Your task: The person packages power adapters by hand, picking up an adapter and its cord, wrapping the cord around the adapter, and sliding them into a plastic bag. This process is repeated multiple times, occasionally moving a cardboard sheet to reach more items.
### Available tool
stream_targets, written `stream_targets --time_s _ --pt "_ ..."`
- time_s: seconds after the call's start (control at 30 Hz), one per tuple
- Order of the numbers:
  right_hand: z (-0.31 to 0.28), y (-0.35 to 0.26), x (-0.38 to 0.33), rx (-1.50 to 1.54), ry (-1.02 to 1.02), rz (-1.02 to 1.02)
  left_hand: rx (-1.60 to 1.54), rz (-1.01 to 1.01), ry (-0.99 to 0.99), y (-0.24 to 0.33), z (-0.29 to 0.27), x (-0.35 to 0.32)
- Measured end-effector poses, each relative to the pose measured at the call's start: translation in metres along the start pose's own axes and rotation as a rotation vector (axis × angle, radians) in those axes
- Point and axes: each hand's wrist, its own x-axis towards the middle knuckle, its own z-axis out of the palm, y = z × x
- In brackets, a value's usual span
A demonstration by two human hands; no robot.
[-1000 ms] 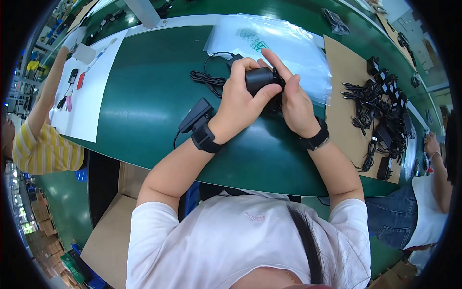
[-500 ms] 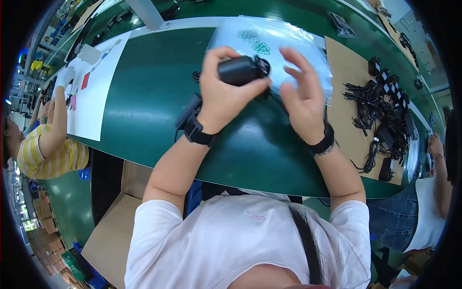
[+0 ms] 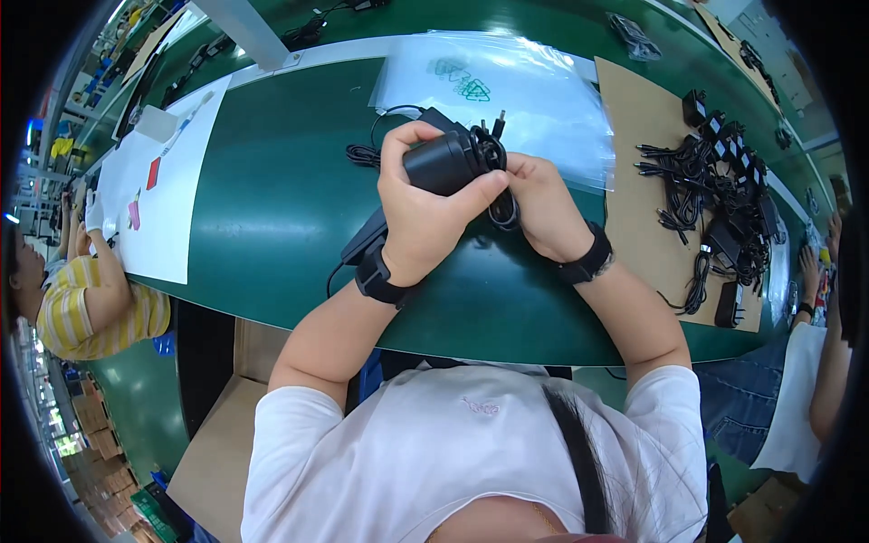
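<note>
The left hand [image 3: 421,217] is wrapped round a black adapter [image 3: 439,165], while just beside it the right hand [image 3: 543,206] pinches the adapter's coiled cable [image 3: 505,210]. Beyond both hands, plastic bags [image 3: 525,95] lie on the green worktop [image 3: 281,199]; to their right, more adapters [image 3: 731,226] crowd cardboard [image 3: 625,240].

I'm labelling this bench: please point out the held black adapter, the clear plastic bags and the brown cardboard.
Black adapter [image 3: 439,165]: head view, side of its body.
Clear plastic bags [image 3: 525,101]: head view, top sheet.
Brown cardboard [image 3: 637,104]: head view, bare upper part.
</note>
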Motion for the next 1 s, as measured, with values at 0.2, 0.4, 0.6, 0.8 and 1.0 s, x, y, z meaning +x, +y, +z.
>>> stream_targets --time_s 0.2,0.4,0.6,0.8,1.0 --pt "-0.01 0.004 0.0 0.088 -0.182 -0.034 0.083 -0.025 0.041 -0.005 -0.003 0.007" --pt "-0.002 0.008 -0.009 -0.442 -0.028 -0.509 -0.086 -0.133 0.028 -0.014 0.014 0.006" --pt "-0.022 -0.06 -0.011 -0.527 0.402 -0.74 -0.176 -0.146 -0.365 -0.023 0.036 0.047" --pt "-0.069 -0.115 -0.041 -0.21 0.632 -0.994 1.302 0.219 -0.49 -0.045 0.085 0.057" --pt "-0.075 -0.127 -0.055 -0.143 0.652 -1.071 1.292 0.339 -0.572 -0.064 0.082 0.076"
